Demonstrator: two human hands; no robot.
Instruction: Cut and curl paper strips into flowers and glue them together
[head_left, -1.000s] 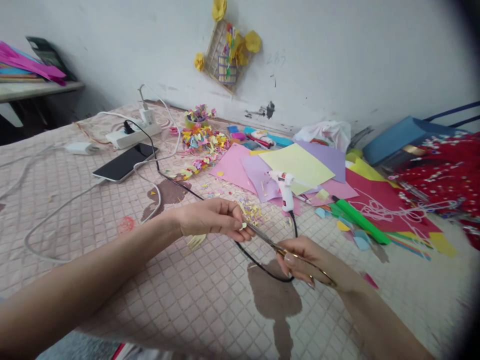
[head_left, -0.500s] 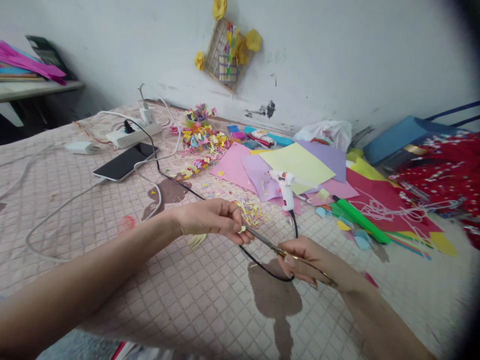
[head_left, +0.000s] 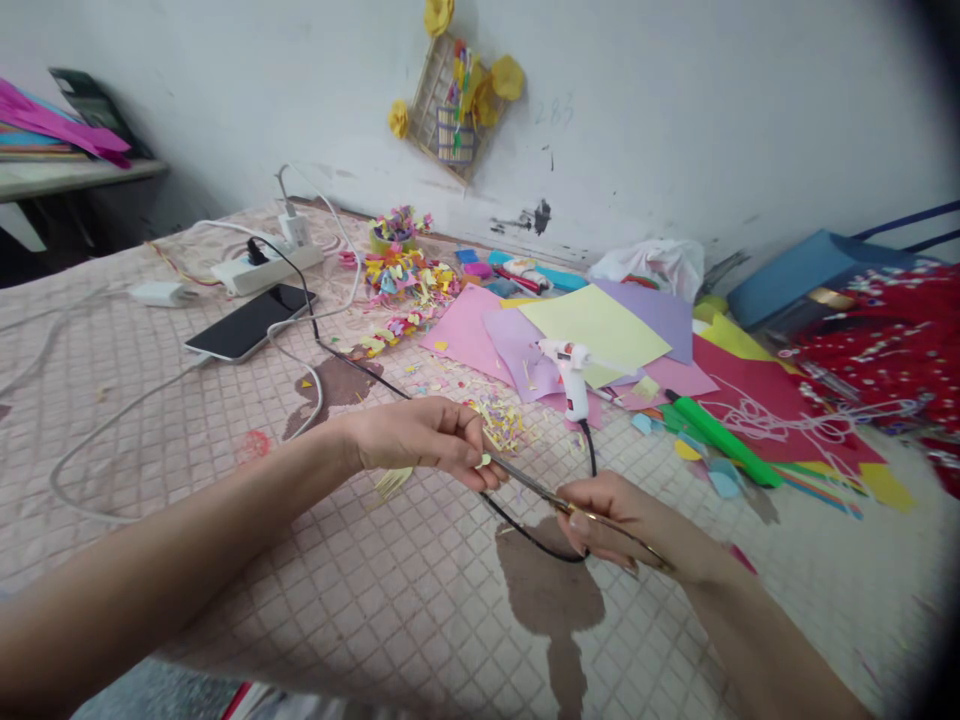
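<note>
Pinching a tiny pale paper piece (head_left: 484, 460) between thumb and fingers, the left hand (head_left: 420, 433) is nearly closed, curled in above the middle of the table. The right hand (head_left: 619, 515) is wrapped around the gold handles of a pair of scissors (head_left: 527, 481), with the blades running up to the left fingertips, right by that bit of paper — can't tell if they're actually touching it.

Surface-wise, it's a checked tablecloth (head_left: 337, 590) with brown patches and loads of clutter. Paper scraps (head_left: 510, 428) lie just beyond the hands, and a white glue gun (head_left: 574, 390) sits by some colored paper sheets (head_left: 600, 325), its black cord looping between the hands. Over on the left there's a phone (head_left: 251, 322) near a white power strip (head_left: 262, 270). Behind it all is a pale, scuffed wall (head_left: 660, 120) — with a woven hanging (head_left: 433, 105) and yellow paper flowers (head_left: 508, 78) on it.
</note>
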